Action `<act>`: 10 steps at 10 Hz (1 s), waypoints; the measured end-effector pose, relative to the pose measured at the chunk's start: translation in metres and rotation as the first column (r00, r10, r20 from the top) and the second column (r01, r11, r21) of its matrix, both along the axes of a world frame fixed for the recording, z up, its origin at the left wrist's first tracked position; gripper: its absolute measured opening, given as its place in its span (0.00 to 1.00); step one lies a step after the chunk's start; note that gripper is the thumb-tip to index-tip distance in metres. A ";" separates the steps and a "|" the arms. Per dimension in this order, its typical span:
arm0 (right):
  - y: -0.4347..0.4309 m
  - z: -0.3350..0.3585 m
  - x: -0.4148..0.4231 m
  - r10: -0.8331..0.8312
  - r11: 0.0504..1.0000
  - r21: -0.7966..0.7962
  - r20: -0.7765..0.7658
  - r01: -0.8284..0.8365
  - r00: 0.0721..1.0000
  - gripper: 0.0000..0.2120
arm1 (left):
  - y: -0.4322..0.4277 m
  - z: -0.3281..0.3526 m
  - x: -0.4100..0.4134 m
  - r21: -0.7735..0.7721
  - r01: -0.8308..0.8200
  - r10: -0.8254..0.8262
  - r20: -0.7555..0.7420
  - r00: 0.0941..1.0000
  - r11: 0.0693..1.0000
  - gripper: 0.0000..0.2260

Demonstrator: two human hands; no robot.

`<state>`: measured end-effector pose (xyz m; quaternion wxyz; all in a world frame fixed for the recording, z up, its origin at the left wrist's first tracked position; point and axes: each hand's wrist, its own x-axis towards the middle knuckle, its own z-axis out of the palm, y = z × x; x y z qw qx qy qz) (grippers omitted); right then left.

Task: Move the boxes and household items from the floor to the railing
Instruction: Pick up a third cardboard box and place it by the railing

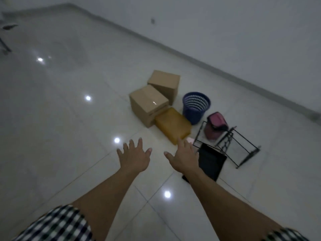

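**Both hands reaching out, palms down, nothing held**

Both arms are stretching forward and down from checked sleeves [57,225], forearms bare and nearly straight at the elbow. The left hand [134,156] is facing palm down with its fingers [132,144] spread wide and the thumb pointing toward the other hand. It is holding nothing, with bare floor [69,119] showing around it. The right hand [184,156] is posing the same way: palm down, fingers fanned, thumb pointing inward, nothing gripped.

The task items are all sitting on the floor beyond the fingertips:
- A yellow pack [172,126] is lying just past the right fingertips. Its near corner is overlapping them in view, and contact cannot be told.
- A near box [147,105] is standing beyond the left fingertips, touching the yellow pack.
- A far box [165,84] is standing behind it, leaning against it.
- A blue basket [195,106] is standing upright, beyond and to the right of the right fingers.
- A pink bag [215,126] and a black wire rack [239,148] are sitting further right.
- A black board [211,161] is lying just right of the right hand, partly hidden by the wrist.

A small pink object by the right fingertips is too blurred to identify.
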<state>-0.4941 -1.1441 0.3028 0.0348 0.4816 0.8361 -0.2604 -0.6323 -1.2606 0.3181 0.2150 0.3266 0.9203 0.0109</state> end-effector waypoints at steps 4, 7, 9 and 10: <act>0.089 -0.009 0.272 -0.377 0.924 -0.049 0.049 0.379 0.925 0.44 | 0.146 -0.012 0.239 0.011 0.338 -0.338 0.034 0.941 0.941 0.30; 0.108 -0.020 0.321 -0.433 0.896 -0.078 0.052 0.436 0.900 0.44 | 0.179 -0.020 0.277 0.011 0.387 -0.387 0.025 0.922 0.922 0.30; 0.130 -0.025 0.265 -0.372 0.922 -0.086 0.075 0.378 0.925 0.44 | 0.196 -0.030 0.223 0.018 0.324 -0.325 0.045 0.945 0.946 0.31; 0.149 -0.028 0.215 -0.336 0.937 -0.065 0.089 0.342 0.938 0.44 | 0.202 -0.043 0.175 0.011 0.293 -0.293 0.072 0.954 0.956 0.32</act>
